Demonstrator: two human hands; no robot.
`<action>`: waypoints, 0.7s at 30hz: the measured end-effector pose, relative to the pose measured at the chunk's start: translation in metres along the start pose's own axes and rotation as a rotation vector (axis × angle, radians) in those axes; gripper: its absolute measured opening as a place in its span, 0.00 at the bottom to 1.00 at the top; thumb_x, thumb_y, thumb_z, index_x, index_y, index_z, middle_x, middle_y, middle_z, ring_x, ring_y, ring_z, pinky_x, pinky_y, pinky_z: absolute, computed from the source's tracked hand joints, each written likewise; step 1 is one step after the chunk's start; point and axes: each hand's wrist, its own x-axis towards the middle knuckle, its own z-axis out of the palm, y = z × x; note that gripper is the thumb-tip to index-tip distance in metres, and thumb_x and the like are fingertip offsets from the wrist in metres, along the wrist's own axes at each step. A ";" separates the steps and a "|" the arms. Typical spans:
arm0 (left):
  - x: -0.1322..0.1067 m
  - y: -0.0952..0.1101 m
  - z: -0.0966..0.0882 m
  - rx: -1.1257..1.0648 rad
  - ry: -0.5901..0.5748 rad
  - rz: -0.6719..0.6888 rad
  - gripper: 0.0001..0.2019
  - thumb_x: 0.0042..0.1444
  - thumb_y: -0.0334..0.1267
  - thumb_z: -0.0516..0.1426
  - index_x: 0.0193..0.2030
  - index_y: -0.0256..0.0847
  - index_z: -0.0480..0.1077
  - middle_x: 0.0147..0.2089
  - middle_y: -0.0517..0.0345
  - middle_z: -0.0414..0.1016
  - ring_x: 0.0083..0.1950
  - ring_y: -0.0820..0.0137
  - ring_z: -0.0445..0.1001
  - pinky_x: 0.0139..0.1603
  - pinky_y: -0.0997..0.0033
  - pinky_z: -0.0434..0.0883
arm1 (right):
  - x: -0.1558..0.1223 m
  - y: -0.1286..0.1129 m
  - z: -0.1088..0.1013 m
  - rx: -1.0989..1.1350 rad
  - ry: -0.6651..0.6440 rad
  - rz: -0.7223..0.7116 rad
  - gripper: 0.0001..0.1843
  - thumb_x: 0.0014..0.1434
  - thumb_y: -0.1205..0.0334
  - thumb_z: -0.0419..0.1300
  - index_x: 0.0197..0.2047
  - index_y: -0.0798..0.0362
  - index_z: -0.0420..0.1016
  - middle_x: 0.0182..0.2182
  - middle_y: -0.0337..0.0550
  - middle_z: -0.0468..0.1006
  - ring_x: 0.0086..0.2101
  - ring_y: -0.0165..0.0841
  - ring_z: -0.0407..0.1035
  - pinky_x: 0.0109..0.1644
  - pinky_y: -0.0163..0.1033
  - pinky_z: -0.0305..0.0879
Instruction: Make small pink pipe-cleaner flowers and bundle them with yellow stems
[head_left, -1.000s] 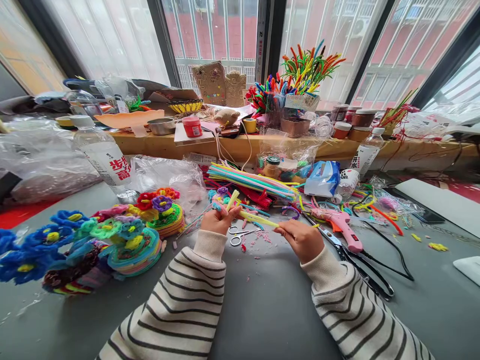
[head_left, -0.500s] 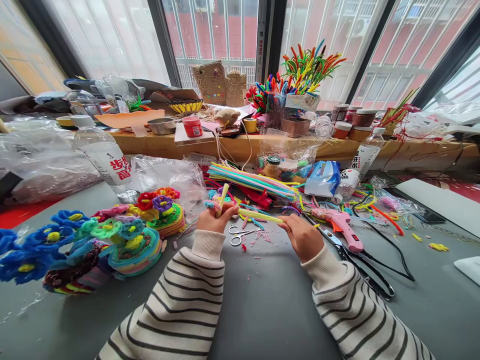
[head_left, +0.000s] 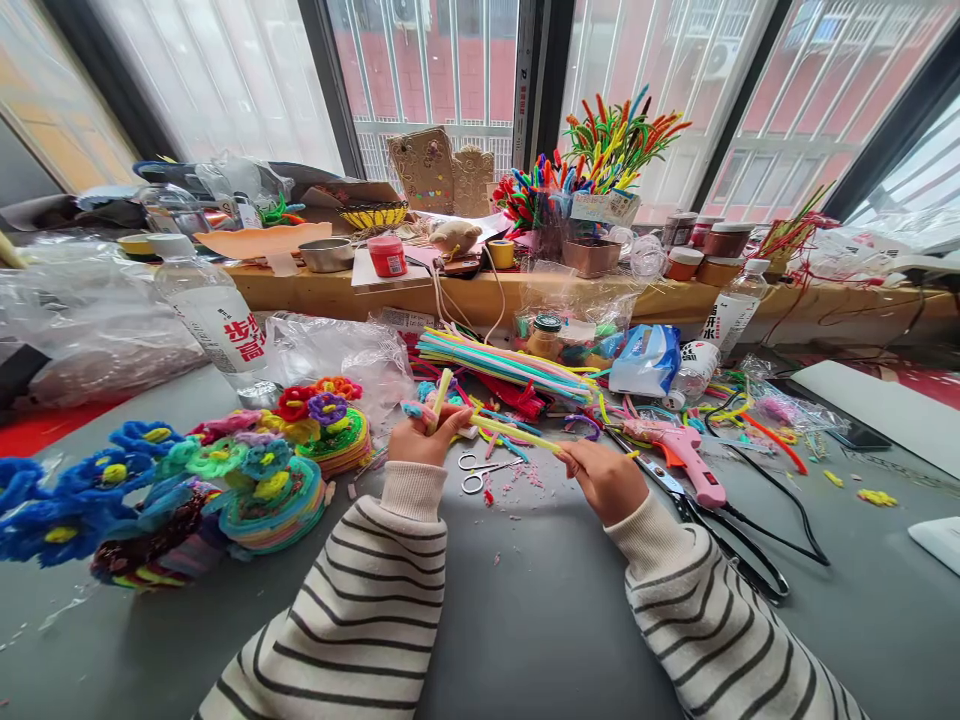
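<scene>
Pale yellow pipe cleaners [head_left: 517, 433] stretch between my two hands above the table. My left hand [head_left: 421, 437] is closed round one end, with a short length poking up above the thumb and a small pink and blue fuzzy piece beside it. At the other end, my right hand [head_left: 606, 477] pinches the strands between thumb and fingers; a yellow tip shows past its knuckles. Small silver scissors [head_left: 480, 470] lie on the table between the hands, among pink fuzz clippings [head_left: 525, 478]. Whether the strands are twisted together I cannot tell.
Pipe-cleaner flower pots [head_left: 274, 495] stand at the left. A bundle of coloured pipe cleaners [head_left: 510, 365] lies beyond my hands. On the right are a pink glue gun [head_left: 694, 460] with its black cord and large black-handled shears [head_left: 739, 555]. Water bottles [head_left: 225, 325] stand on both sides.
My right hand has shifted very slightly right and down, and the yellow strands look a little tauter and thinner. My left hand keeps its grip almost in place. The view has tilted slightly.
</scene>
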 end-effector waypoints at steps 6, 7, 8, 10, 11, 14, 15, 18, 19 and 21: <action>0.001 0.000 -0.001 0.007 -0.001 -0.006 0.11 0.36 0.44 0.57 0.24 0.40 0.73 0.23 0.61 0.73 0.29 0.71 0.71 0.31 0.77 0.66 | 0.005 -0.006 -0.007 0.565 -0.008 0.338 0.16 0.54 0.56 0.50 0.40 0.57 0.69 0.22 0.41 0.69 0.21 0.28 0.62 0.24 0.33 0.59; 0.001 0.000 -0.001 -0.002 -0.014 -0.012 0.11 0.36 0.44 0.57 0.24 0.39 0.73 0.22 0.61 0.73 0.29 0.71 0.71 0.31 0.76 0.66 | 0.007 -0.007 -0.008 0.735 0.000 0.435 0.17 0.53 0.55 0.50 0.41 0.56 0.68 0.20 0.39 0.67 0.18 0.25 0.59 0.20 0.31 0.55; 0.000 0.000 -0.001 -0.017 -0.043 -0.018 0.11 0.35 0.44 0.58 0.24 0.39 0.72 0.22 0.60 0.73 0.28 0.71 0.71 0.31 0.76 0.66 | 0.008 -0.008 -0.008 0.912 0.018 0.525 0.17 0.53 0.53 0.50 0.41 0.55 0.68 0.18 0.36 0.64 0.16 0.23 0.55 0.16 0.29 0.51; -0.001 0.001 0.001 -0.054 -0.143 -0.024 0.12 0.34 0.45 0.58 0.22 0.38 0.72 0.22 0.59 0.73 0.27 0.71 0.70 0.31 0.74 0.66 | 0.010 -0.007 -0.008 1.229 0.087 0.647 0.19 0.51 0.51 0.52 0.41 0.54 0.67 0.18 0.34 0.60 0.15 0.21 0.50 0.14 0.27 0.44; -0.002 0.002 0.002 -0.074 -0.216 -0.026 0.11 0.34 0.45 0.58 0.21 0.38 0.72 0.21 0.59 0.73 0.27 0.71 0.70 0.31 0.74 0.65 | 0.011 -0.006 -0.009 1.347 0.132 0.676 0.18 0.49 0.51 0.53 0.41 0.53 0.68 0.19 0.34 0.60 0.15 0.21 0.50 0.14 0.27 0.42; -0.007 0.003 0.005 -0.141 -0.517 -0.042 0.10 0.35 0.43 0.58 0.17 0.37 0.70 0.20 0.57 0.73 0.25 0.71 0.69 0.30 0.72 0.65 | 0.012 -0.001 -0.011 1.532 0.242 0.688 0.16 0.46 0.52 0.56 0.37 0.51 0.69 0.18 0.33 0.56 0.16 0.21 0.48 0.14 0.26 0.43; -0.009 0.003 0.006 -0.162 -0.625 -0.053 0.09 0.35 0.42 0.58 0.17 0.37 0.70 0.20 0.56 0.73 0.24 0.71 0.68 0.29 0.72 0.64 | 0.013 0.001 -0.012 1.553 0.261 0.680 0.14 0.46 0.52 0.56 0.35 0.51 0.69 0.18 0.32 0.55 0.16 0.21 0.47 0.14 0.26 0.42; -0.015 0.003 0.009 -0.202 -0.858 -0.097 0.09 0.35 0.41 0.58 0.20 0.37 0.70 0.19 0.55 0.73 0.21 0.73 0.67 0.23 0.73 0.62 | 0.013 0.005 -0.015 1.518 0.267 0.627 0.13 0.50 0.50 0.52 0.32 0.50 0.68 0.16 0.31 0.49 0.16 0.22 0.44 0.13 0.26 0.41; -0.017 0.002 0.009 -0.201 -0.901 -0.110 0.10 0.35 0.42 0.58 0.22 0.37 0.71 0.19 0.55 0.73 0.19 0.73 0.65 0.21 0.74 0.60 | 0.013 0.005 -0.016 1.483 0.258 0.608 0.14 0.52 0.50 0.49 0.31 0.49 0.68 0.16 0.31 0.48 0.15 0.23 0.43 0.13 0.26 0.41; -0.019 0.000 0.010 -0.178 -0.952 -0.116 0.11 0.35 0.43 0.58 0.24 0.37 0.72 0.18 0.56 0.73 0.17 0.75 0.62 0.18 0.75 0.56 | 0.013 0.005 -0.017 1.422 0.243 0.589 0.15 0.55 0.50 0.45 0.29 0.49 0.67 0.15 0.31 0.46 0.15 0.24 0.43 0.13 0.27 0.41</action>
